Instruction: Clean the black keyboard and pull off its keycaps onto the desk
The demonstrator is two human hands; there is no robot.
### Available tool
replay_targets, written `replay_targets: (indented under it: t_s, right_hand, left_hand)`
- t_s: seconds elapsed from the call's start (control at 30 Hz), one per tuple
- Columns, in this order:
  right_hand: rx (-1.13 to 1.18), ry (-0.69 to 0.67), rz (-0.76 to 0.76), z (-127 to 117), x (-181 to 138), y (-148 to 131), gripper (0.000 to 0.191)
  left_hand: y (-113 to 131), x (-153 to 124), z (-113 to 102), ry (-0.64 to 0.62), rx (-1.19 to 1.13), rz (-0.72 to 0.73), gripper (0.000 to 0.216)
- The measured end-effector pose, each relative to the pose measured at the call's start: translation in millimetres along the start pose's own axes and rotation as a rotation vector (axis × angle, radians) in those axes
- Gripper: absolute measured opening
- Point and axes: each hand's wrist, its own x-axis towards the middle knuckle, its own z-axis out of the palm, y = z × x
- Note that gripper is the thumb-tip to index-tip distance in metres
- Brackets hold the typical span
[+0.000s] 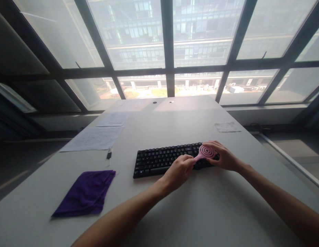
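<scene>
A pink hairbrush (207, 151) with a round, spiral-patterned head is held above the right part of a black keyboard (159, 158). My left hand (180, 168) is closed around its handle. Fingers and thumb of my right hand (224, 156) grip the brush head from the right side. The brush tilts, handle toward my left hand and head up to the right. Both hands and the brush cover some keys at the keyboard's right end. Bristles are not visible from here.
A folded purple cloth (84, 193) lies on the white table (200, 212) at left. Beyond it are a black binder clip (109, 156) and sheets of paper (94, 138). A clear plastic bag (227, 127) lies at right. Large windows (195, 34) stand behind the table.
</scene>
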Motion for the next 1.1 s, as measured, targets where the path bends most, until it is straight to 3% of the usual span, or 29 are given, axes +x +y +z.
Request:
replay_targets:
  t_s: [0.13, 0.3, 0.63, 0.8, 1.0, 1.1]
  right_hand:
    - [0.007, -0.019, 0.011, -9, -19, -4, 0.063]
    - [-0.026, 0.0, 0.037, -15, -31, 0, 0.061]
    - [-0.07, 0.105, 0.065, -3, -13, 21, 0.053]
    - [-0.058, 0.119, 0.061, 0, -10, 20, 0.052]
    - [-0.032, 0.108, 0.037, -2, -15, 18, 0.057]
    - [-0.057, 0.142, 0.062, -2, -15, 21, 0.056]
  left_hand:
    - [12, 1, 3, -0.085, -0.046, 0.022, 0.023]
    - [12, 8, 13, -0.1, -0.028, 0.039, 0.025]
    - [2, 17, 26, 0.083, 0.106, 0.019, 0.032]
    - [4, 13, 26, 0.055, 0.18, 0.017, 0.036]
    - [9, 16, 28, -0.041, 0.308, 0.111, 0.031]
    - [6, 17, 31, -0.018, 0.321, 0.122, 0.033]
